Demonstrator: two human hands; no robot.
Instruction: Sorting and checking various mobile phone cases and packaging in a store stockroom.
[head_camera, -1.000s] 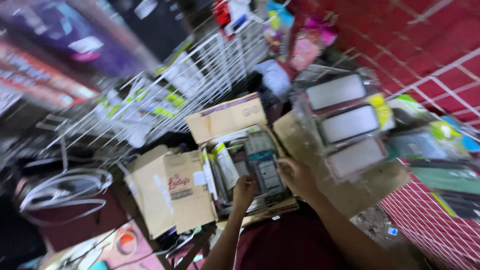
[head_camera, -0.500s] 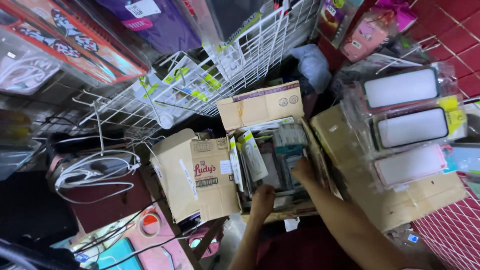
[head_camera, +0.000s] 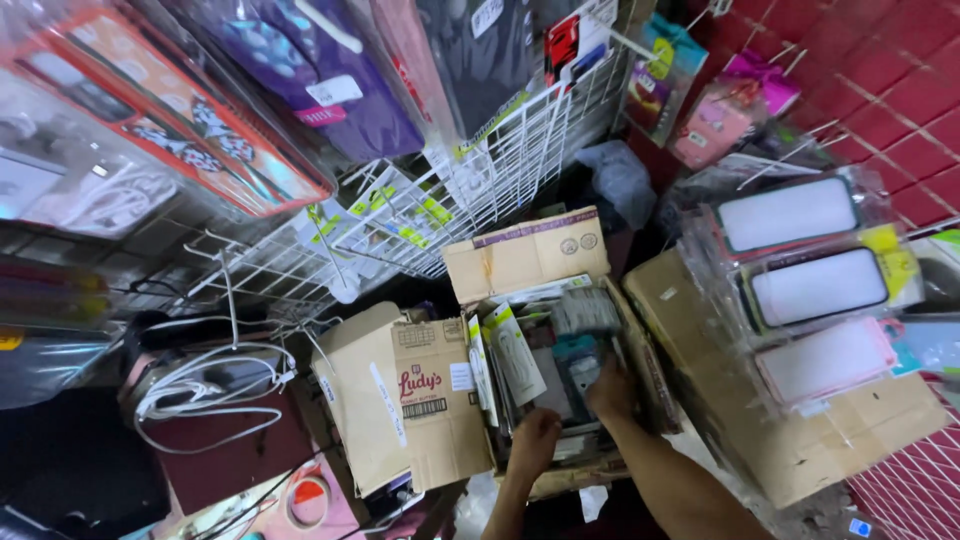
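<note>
At lower centre, the left hand and right hand are curling, grip unclear, into the packaged phone accessories filling the open brown cardboard box, possibly dislodging neighbouring upright packets.

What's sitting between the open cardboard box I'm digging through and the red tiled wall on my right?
In the head view, a stack of bagged phone cases on a brown carton lies between the open box and the wall.

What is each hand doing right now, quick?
Left hand: curled over the packaged items at the near end of the open cardboard box; grip unclear.
Right hand: down among the packets; whether it holds one is unclear.
</note>
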